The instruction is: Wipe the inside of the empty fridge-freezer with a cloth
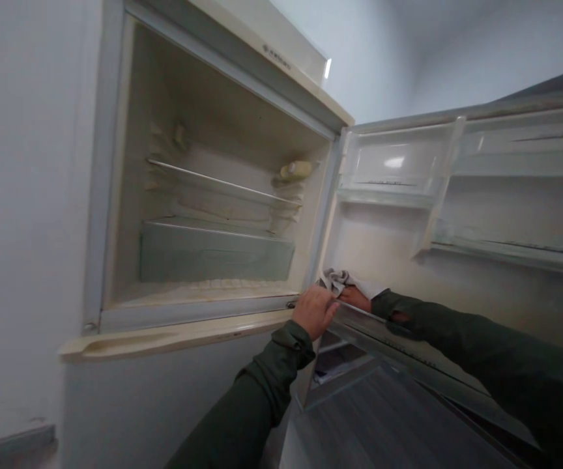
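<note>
The refrigerator door (374,234) is swung wide to the right of the cabinet. At its lower hinge-side corner, my left hand (315,311) is closed over the end of the bottom door shelf (408,355); its fingertips are partly hidden. My right hand (354,298) reaches in behind that shelf's front edge and holds a crumpled grey-white cloth (336,279) against the corner of the door's inner side. Some of the right fingers are covered by the cloth and the shelf. Both forearms wear dark green sleeves.
Inside the compartment are a glass shelf (223,184), a translucent drawer (213,254) and a yellowish light fitting (295,170). More clear door shelves (389,195) line the door. A pale wall (22,195) stands left, and a dark wood-grain surface (374,417) lies below right.
</note>
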`<act>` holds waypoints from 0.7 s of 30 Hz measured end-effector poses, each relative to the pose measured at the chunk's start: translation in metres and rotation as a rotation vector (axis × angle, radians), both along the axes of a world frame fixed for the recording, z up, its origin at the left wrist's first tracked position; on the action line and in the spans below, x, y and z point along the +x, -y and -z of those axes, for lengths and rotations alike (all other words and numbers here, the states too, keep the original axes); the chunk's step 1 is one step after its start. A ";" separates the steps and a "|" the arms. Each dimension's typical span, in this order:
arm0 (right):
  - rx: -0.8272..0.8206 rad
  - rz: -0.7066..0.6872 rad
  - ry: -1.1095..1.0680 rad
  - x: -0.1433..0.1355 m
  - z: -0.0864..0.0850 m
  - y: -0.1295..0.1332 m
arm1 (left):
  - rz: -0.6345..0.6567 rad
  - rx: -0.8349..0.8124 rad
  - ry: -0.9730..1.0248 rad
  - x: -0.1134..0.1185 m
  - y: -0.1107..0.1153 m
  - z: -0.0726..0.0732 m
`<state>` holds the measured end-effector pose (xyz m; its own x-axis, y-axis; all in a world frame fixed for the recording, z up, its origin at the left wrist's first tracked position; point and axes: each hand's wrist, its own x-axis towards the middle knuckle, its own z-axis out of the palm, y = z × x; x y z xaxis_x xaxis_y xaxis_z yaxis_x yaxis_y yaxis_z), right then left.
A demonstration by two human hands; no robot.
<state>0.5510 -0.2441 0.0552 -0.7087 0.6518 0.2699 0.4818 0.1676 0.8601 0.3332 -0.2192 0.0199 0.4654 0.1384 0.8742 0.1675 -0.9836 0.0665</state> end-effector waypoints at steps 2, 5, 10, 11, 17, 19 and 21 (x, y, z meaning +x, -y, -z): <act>-0.144 0.012 -0.050 0.001 -0.006 0.003 | -0.007 -0.004 0.007 0.001 0.001 0.001; -0.155 0.125 -0.237 -0.001 -0.042 0.018 | -0.020 -0.005 0.016 0.002 0.001 0.003; 0.476 0.347 -0.683 -0.001 -0.100 0.055 | -0.014 -0.007 0.037 0.008 0.001 0.005; 0.475 0.364 -0.683 -0.001 -0.098 0.058 | -0.009 -0.007 0.043 0.009 0.001 0.005; -0.169 0.146 -0.313 0.010 -0.029 0.036 | 0.007 0.016 0.086 0.016 0.001 0.007; -0.274 0.046 -0.277 0.016 -0.014 0.025 | -0.003 0.033 0.100 0.017 0.000 0.007; -0.330 0.010 -0.302 0.020 -0.005 0.019 | -0.017 0.064 0.126 0.017 -0.002 0.007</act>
